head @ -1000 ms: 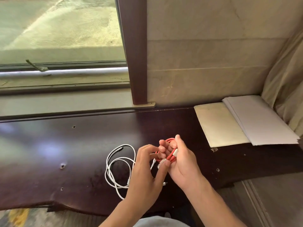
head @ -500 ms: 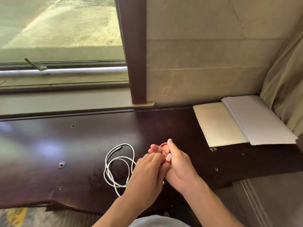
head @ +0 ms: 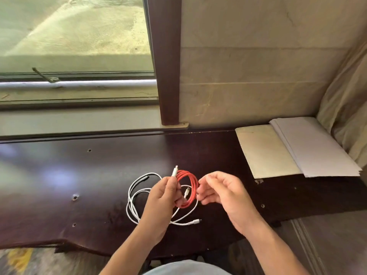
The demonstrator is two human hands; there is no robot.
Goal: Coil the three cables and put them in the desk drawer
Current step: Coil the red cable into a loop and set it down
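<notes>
A red cable (head: 192,181), wound into a small round coil, hangs just above the dark wooden desk (head: 59,175). My left hand (head: 162,203) grips the coil's left side, and a white plug sticks up above the thumb. My right hand (head: 222,193) pinches the coil's right edge with its fingertips. A second white plug shows inside the ring. A white cable (head: 132,197) lies in loose loops on the desk, partly under my left hand. No third cable and no drawer is in view.
A cream sheet (head: 264,151) and a stack of white paper (head: 317,147) lie at the desk's right end, beside a curtain (head: 347,96). A window with a dark frame post (head: 166,76) runs along the back. The desk's front edge is close to my body.
The hands have drawn apart. The red cable, bunched in my right hand before, is now spread into a round coil held mainly by my left hand.
</notes>
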